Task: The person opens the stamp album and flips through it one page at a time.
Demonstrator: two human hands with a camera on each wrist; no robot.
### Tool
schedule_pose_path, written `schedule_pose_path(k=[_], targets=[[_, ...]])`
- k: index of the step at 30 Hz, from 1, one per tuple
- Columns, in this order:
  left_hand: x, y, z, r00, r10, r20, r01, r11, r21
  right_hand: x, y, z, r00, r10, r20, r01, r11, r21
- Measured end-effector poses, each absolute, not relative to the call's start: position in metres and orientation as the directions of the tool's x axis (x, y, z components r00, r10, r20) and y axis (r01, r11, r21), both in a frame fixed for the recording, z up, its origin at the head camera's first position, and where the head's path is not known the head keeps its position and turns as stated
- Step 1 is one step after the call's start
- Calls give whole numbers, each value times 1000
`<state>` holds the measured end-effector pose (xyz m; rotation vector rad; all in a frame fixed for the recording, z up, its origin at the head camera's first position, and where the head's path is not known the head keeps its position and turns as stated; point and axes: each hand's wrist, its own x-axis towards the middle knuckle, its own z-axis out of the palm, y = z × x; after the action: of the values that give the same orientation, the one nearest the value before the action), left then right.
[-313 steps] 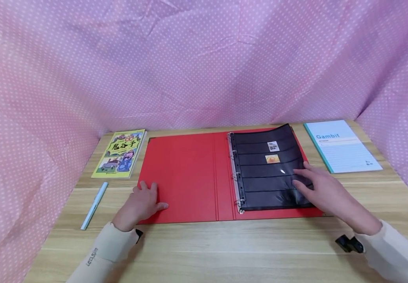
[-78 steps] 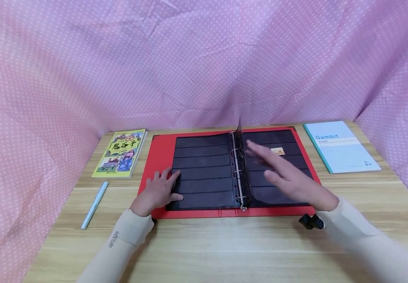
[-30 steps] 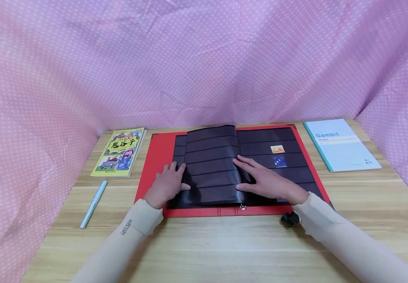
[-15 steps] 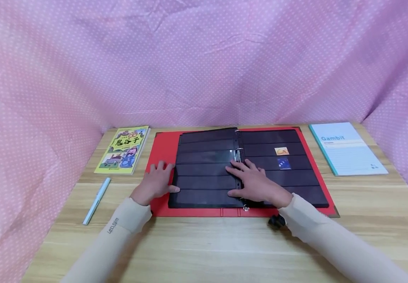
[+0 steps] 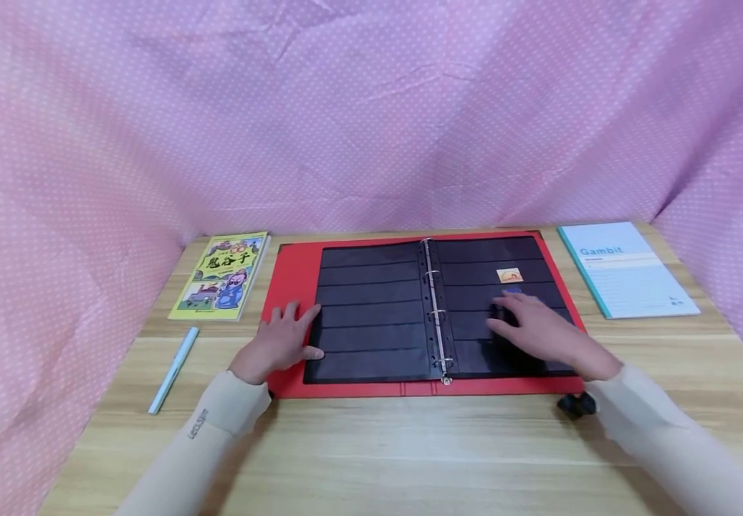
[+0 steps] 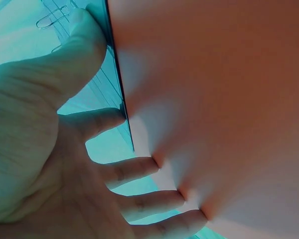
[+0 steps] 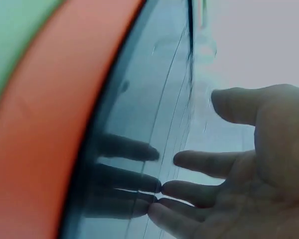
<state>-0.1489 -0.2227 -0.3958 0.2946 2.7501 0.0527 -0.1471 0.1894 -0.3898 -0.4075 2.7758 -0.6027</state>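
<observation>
A red ring binder [image 5: 294, 269] lies spread open on the table, with black stock pages on both sides of its metal rings [image 5: 435, 315]. My left hand [image 5: 274, 347] rests with spread fingers on the red cover, its thumb and index fingertip at the left page's [image 5: 371, 315] outer edge. My right hand [image 5: 542, 333] is over the right page [image 5: 494, 251], fingers extended and partly blurred. In the right wrist view its fingertips [image 7: 169, 186] meet their reflections in the glossy page. An orange-and-cream stamp [image 5: 509, 276] shows in a pocket; a blue stamp [image 5: 511, 291] below is mostly hidden by my hand.
A yellow comic-style book [image 5: 219, 276] and a light blue pen [image 5: 174, 370] lie left of the binder. To the right is a pale blue notebook [image 5: 625, 269]. Pink dotted cloth [image 5: 371, 115] hangs behind the wooden table [image 5: 371, 459].
The page that was lifted a second ago now lies flat on the left. My right hand has moved from the rings to the right page; my left hand has shifted slightly left.
</observation>
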Motion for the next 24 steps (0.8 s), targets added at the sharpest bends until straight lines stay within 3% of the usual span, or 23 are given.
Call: schedule_pose_path(k=[8,24], targets=[[-148,-223,-395,-910,236,-342,216,972,94,-127,240,-399,-957,-196,-213,-100,914,-394],[-148,-223,-394,-907,234,-349,213,972,98,-128,245,-401,-977,-141,-159,-70,920,-386]])
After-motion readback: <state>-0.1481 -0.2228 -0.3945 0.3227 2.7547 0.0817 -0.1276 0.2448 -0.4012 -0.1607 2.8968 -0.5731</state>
